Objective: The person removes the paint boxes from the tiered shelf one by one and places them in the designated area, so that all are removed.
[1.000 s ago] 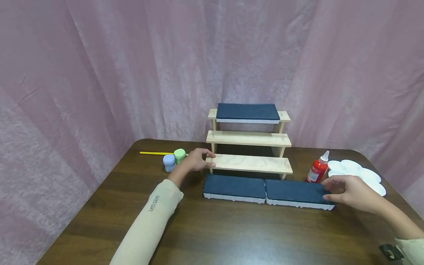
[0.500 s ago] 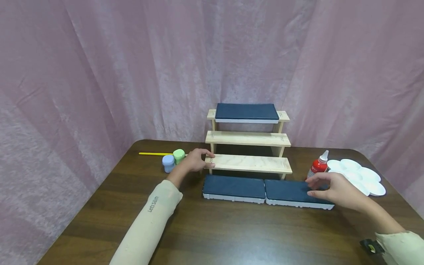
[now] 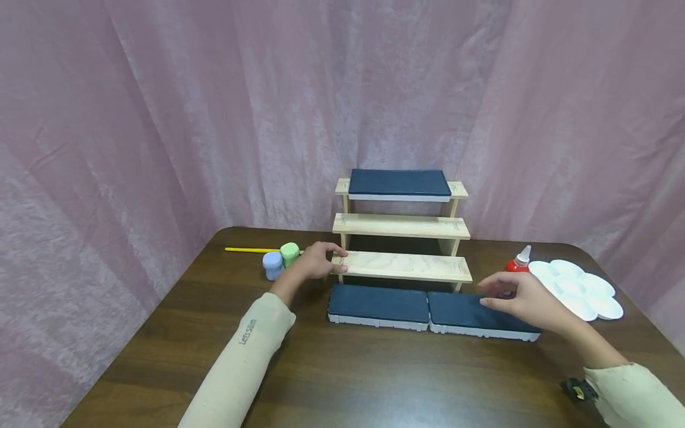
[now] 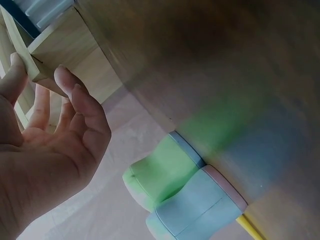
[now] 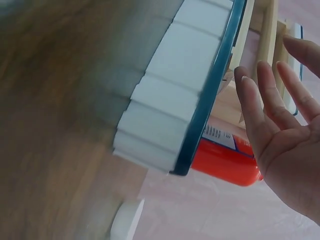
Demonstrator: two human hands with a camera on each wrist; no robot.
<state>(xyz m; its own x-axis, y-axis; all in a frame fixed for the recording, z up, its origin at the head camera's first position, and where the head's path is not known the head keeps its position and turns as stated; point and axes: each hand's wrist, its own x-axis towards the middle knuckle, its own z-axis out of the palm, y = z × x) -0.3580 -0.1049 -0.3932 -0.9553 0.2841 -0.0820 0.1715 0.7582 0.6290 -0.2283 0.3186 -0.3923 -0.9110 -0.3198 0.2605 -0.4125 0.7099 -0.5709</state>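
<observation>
A three-step wooden rack stands on the table with a navy-lidded flat case across its top board. My left hand pinches the left end of the lowest board, thumb and fingers to either side of its corner in the left wrist view. Two more flat cases lie end to end in front of the rack, a left case and a right case, white beneath navy lids. Over the right case hovers my right hand, its fingers relaxed and holding nothing. It partly hides a red squeeze bottle.
Left of the rack stand a blue jar and a green jar, with a yellow stick behind them. A white flower-shaped palette lies at the right. A pink curtain hangs behind the table.
My right hand has moved left from the right end of the case and now covers part of the red bottle. The left hand, rack and cases have stayed in place.
</observation>
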